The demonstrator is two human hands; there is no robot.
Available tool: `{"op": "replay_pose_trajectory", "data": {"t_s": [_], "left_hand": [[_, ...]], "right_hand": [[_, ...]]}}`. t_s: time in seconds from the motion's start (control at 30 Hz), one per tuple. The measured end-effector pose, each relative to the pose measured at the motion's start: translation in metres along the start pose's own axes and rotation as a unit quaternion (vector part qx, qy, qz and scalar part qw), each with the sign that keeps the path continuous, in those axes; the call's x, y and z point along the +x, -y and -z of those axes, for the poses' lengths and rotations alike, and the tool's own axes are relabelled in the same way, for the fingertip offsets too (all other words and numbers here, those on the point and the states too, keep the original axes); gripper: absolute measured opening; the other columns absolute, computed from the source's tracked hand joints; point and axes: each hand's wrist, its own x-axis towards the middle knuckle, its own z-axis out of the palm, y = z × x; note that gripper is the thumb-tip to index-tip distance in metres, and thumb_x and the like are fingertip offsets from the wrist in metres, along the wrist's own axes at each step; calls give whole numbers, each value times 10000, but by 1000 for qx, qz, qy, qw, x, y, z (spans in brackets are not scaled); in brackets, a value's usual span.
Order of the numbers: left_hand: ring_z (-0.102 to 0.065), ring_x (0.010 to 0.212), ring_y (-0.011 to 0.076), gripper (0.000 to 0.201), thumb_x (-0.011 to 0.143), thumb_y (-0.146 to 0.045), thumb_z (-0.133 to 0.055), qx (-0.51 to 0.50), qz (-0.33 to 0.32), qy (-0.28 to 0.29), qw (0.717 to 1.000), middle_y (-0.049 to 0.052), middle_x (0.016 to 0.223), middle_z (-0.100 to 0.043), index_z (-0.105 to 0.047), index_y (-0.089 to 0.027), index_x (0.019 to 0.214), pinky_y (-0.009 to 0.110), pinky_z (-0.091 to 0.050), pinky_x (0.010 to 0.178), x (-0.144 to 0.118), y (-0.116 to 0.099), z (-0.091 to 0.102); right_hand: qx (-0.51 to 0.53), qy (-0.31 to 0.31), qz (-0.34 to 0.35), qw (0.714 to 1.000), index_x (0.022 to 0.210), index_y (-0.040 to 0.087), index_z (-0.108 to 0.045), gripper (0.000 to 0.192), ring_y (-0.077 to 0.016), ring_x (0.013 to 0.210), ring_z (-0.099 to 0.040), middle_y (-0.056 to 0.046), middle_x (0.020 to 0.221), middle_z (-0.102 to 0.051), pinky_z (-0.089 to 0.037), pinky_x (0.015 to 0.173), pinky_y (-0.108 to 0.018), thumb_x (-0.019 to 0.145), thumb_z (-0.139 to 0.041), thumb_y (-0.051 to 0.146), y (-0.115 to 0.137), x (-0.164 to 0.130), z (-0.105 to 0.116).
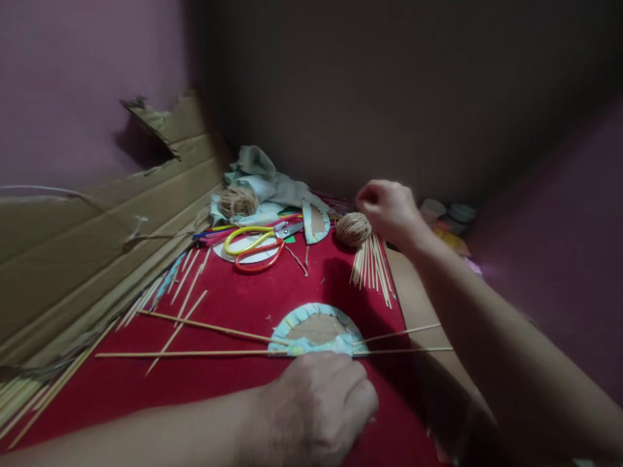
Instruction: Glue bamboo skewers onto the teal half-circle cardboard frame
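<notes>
At the lower centre of the frame the left hand [318, 405] lies knuckles-up on the red cloth [233, 311], its fingers curled together over the near edge of a half-round cardboard piece [316, 329]. That piece is brown in the middle with a scalloped pale blue rim, and only its upper arc shows past the hand. Long thin wooden sticks [195, 353] run under or through it, jutting far out to the left and a shorter way to the right; whether the fingers pinch a stick cannot be told.

In the upper right of centre the right hand [389, 211] hovers with fingers bunched together, just above a ball of tan twine [353, 229] and a fan of short sticks [372, 266]. Whether it grips anything is hidden.

Further left lie scissors [256, 246] with one yellow and one red handle, a second blue-rimmed cardboard piece [315, 224], another twine ball [237, 202] and a crumpled cloth [263, 178]. A torn cardboard sheet [97, 220] leans along the left. No writing can be read anywhere.
</notes>
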Motion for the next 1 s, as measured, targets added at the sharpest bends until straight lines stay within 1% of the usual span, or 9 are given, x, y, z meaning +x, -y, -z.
{"op": "replay_pose_trajectory", "data": {"t_s": [0.13,0.27,0.37,0.47,0.6,0.7,0.83,0.9,1.0], "left_hand": [[-419,569,149,262,978,-208,-438,12,0,-4,1000,22,668,-541,-470,-186,718,315,-309,496,2,0,-3],[-409,564,147,280,971,-188,-438,43,-4,-11,999,12,645,-522,-487,-180,695,316,-276,493,5,4,-5],[-407,572,149,310,977,-189,-423,67,2,-24,997,11,626,-512,-483,-185,673,320,-271,517,7,8,-6],[-394,583,153,302,953,-174,-445,77,-3,-35,996,17,624,-505,-466,-188,653,325,-270,544,9,8,-7],[-376,582,152,298,936,-160,-463,93,1,-40,995,16,606,-487,-465,-186,639,320,-274,553,10,8,-6],[-380,593,150,291,930,-157,-473,104,10,-42,994,20,612,-493,-475,-181,640,307,-303,561,10,10,-5],[-405,601,156,278,932,-162,-459,101,3,-51,994,23,619,-501,-490,-182,656,307,-344,569,8,13,-5],[-431,604,144,260,939,-172,-455,65,27,-51,996,17,629,-514,-509,-176,685,290,-373,576,8,13,-3],[-512,643,117,195,945,-208,-468,-71,164,-56,982,21,711,-595,-581,-159,794,247,-435,606,14,15,6]], "right_hand": [[-65,134,-93,984,814,131,-742,184,-183,672,-622,-73,702,-686,-395,600,-281,806,-561,164,-45,-38,20],[-67,216,-115,967,706,135,-733,144,-198,657,-648,-97,684,-706,-371,545,-274,774,-616,186,-63,-71,2],[-64,227,-127,964,750,131,-737,246,-251,757,-687,-157,788,-730,-393,558,-293,836,-564,283,-56,-78,-15],[-54,239,-151,958,882,122,-735,235,-283,882,-696,-189,921,-729,-471,649,-319,855,-594,307,-44,-73,-26],[-15,279,-181,943,1142,158,-639,302,-224,1016,-647,-110,1164,-655,-536,857,-409,920,-611,360,-39,-60,-34],[33,305,-218,926,1215,182,-597,325,-217,1044,-632,-93,1234,-612,-544,869,-408,933,-605,343,-44,-55,-34],[92,319,-268,904,1201,158,-597,331,-197,966,-652,-84,1171,-635,-565,811,-390,933,-605,352,-48,-59,-23],[115,300,-275,906,1110,127,-626,278,-170,841,-665,-81,1037,-669,-570,718,-338,947,-579,348,-46,-66,-12],[161,243,-240,926,882,108,-619,249,-130,570,-613,-67,734,-655,-486,514,-250,979,-444,257,-38,-91,9]]}}
